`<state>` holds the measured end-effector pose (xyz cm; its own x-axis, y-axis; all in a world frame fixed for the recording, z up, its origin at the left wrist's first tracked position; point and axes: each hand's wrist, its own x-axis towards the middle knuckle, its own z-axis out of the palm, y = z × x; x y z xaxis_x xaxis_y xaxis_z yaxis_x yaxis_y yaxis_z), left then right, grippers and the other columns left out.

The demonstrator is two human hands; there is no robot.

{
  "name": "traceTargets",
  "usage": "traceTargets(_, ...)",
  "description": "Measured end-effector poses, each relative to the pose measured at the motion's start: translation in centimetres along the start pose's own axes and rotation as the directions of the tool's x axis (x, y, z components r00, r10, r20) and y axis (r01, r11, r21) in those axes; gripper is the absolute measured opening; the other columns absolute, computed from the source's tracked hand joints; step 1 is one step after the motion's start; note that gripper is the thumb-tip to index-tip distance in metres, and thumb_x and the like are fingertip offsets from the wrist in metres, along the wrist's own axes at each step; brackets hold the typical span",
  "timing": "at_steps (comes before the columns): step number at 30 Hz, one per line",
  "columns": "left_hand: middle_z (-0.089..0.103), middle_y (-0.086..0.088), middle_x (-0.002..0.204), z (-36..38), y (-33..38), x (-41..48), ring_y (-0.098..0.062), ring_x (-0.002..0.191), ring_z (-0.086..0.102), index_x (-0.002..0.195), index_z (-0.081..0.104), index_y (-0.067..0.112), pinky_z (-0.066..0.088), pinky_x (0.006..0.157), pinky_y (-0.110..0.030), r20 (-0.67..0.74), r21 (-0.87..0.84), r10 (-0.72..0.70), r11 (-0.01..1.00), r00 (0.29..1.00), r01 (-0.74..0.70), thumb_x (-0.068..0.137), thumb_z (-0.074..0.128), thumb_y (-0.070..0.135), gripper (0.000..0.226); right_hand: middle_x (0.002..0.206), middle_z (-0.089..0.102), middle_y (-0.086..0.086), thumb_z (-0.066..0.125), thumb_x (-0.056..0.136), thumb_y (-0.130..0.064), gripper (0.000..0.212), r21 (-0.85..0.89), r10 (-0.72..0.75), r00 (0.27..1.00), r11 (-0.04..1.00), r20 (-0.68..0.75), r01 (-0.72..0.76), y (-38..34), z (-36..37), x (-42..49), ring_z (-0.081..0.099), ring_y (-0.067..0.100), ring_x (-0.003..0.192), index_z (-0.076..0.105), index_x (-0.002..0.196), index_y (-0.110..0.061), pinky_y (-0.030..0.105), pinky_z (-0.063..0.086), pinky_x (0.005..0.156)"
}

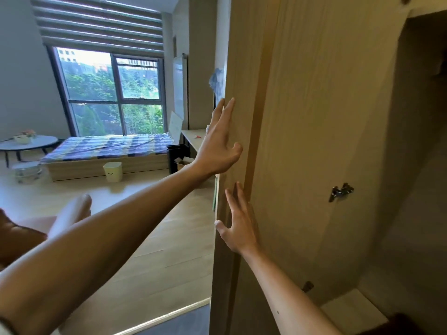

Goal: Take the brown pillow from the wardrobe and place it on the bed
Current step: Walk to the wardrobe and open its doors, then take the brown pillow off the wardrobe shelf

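Observation:
The light wooden wardrobe door (302,117) stands open on the right, with a metal hinge (341,192) on its inner face and the shadowed wardrobe interior (423,122) beyond. My left hand (221,143) lies flat and open against the door's edge, fingers pointing up. Lower on the same edge, my right hand (239,226) is pressed with its fingers spread and holds nothing. A dark brown shape (406,325) shows at the bottom right corner by the wardrobe floor; I cannot tell whether it is the pillow. The bed (108,146) with a blue checked sheet lies under the window across the room.
A pale bin (112,171) stands on the wooden floor in front of the bed, and a black bin (177,158) beside a desk (193,137). A round table (29,142) sits at the far left. A brown object (14,240) and a pale rounded shape (72,213) lie at the near left.

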<state>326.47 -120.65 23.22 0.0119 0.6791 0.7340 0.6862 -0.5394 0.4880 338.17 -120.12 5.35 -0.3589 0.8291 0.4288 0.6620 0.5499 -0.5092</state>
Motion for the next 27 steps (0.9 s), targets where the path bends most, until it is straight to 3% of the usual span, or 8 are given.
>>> traceTargets(6, 0.007, -0.014, 0.174, 0.4, -3.3, 2.4, -0.032, 0.161, 0.013, 0.163, 0.023, 0.011, 0.024, 0.120, -0.033, 0.034, -0.005, 0.013, 1.000, 0.999, -0.013, 0.087, 0.068, 0.003, 0.088, 0.169, -0.029, -0.010, 0.063, 0.096, -0.047, 0.093, -0.069, 0.008, 1.000, 0.998, 0.021, -0.006, 0.7, 2.0, 3.2, -0.011, 0.020, 0.163, 0.005, 0.167, -0.033, 0.051, 0.014, 0.131)
traceTargets(10, 0.001, -0.015, 0.175, 1.2, -4.1, 2.0, -0.033, 0.162, 0.008, 0.162, 0.024, 0.009, 0.027, 0.127, -0.051, 0.029, 0.010, 0.047, 0.999, 0.998, -0.047, 0.085, 0.068, 0.003, 0.089, 0.170, -0.032, -0.005, 0.059, 0.097, -0.046, 0.091, -0.149, -0.026, 1.000, 0.989, -0.015, 0.023, 1.4, 3.1, 2.8, -0.023, 0.018, 0.160, 0.003, 0.167, -0.032, 0.049, 0.001, 0.132)
traceTargets(13, -0.003, -0.016, 0.175, 1.8, -3.9, 1.4, -0.031, 0.162, 0.003, 0.163, 0.021, 0.007, 0.025, 0.128, -0.051, -0.003, 0.029, 0.051, 0.998, 0.999, -0.051, 0.086, 0.070, 0.005, 0.092, 0.171, -0.027, -0.004, 0.058, 0.099, -0.043, 0.087, -0.151, -0.071, 0.996, 0.987, -0.047, 0.063, 2.0, 3.5, 2.2, -0.024, 0.016, 0.159, 0.004, 0.167, -0.032, 0.044, -0.004, 0.132)
traceTargets(15, -0.004, -0.017, 0.175, 2.3, -3.6, 1.0, -0.031, 0.162, 0.003, 0.163, 0.018, 0.006, 0.023, 0.128, -0.048, -0.034, 0.030, 0.045, 0.999, 0.998, -0.044, 0.088, 0.071, 0.011, 0.092, 0.175, -0.016, -0.004, 0.058, 0.100, -0.039, 0.083, -0.107, -0.105, 0.992, 0.990, -0.071, 0.097, 2.5, 3.3, 1.8, -0.015, 0.015, 0.162, 0.010, 0.167, -0.030, 0.040, -0.001, 0.131)
traceTargets(18, -0.003, -0.019, 0.174, 3.9, -2.8, -0.1, -0.034, 0.162, 0.002, 0.164, 0.017, 0.007, 0.024, 0.127, -0.055, -0.086, 0.040, -0.004, 0.999, 0.996, 0.008, 0.089, 0.071, 0.020, 0.093, 0.177, 0.007, -0.002, 0.060, 0.100, -0.035, 0.078, -0.035, -0.110, 0.985, 0.994, -0.133, 0.106, 4.2, 2.3, 0.7, 0.006, 0.016, 0.163, 0.022, 0.167, -0.024, 0.038, 0.010, 0.131)
traceTargets(21, -0.005, -0.020, 0.174, 6.4, -1.6, -2.1, -0.037, 0.162, -0.004, 0.165, 0.016, 0.009, 0.017, 0.126, -0.063, -0.127, 0.071, -0.042, 0.996, 0.991, 0.051, 0.090, 0.069, 0.027, 0.094, 0.176, 0.013, -0.001, 0.060, 0.099, -0.034, 0.077, -0.006, -0.033, 0.983, 0.999, -0.178, 0.033, 7.1, 0.7, -1.0, 0.013, 0.016, 0.163, 0.023, 0.166, -0.023, 0.039, 0.016, 0.130)
traceTargets(24, 0.003, -0.019, 0.174, 9.7, -0.2, -4.6, -0.037, 0.162, -0.002, 0.164, 0.020, 0.010, 0.003, 0.128, -0.061, -0.165, 0.109, -0.009, 0.994, 0.986, 0.028, 0.087, 0.066, 0.032, 0.092, 0.177, 0.012, -0.004, 0.061, 0.098, -0.032, 0.082, -0.029, 0.061, 0.974, 0.997, -0.220, -0.069, 10.7, -1.4, -3.6, 0.009, 0.010, 0.162, 0.019, 0.167, -0.025, 0.035, 0.014, 0.129)
traceTargets(27, 0.007, -0.012, 0.175, 14.0, 1.5, -7.1, -0.031, 0.162, 0.000, 0.164, 0.020, 0.014, -0.003, 0.128, -0.058, -0.044, 0.049, -0.022, 0.999, 0.999, 0.024, 0.090, 0.067, 0.029, 0.089, 0.177, 0.009, -0.007, 0.063, 0.098, -0.034, 0.084, -0.043, 0.173, 0.950, 0.981, -0.260, -0.191, 14.3, -4.0, -6.8, 0.004, 0.004, 0.160, 0.016, 0.167, -0.027, 0.033, 0.012, 0.129)
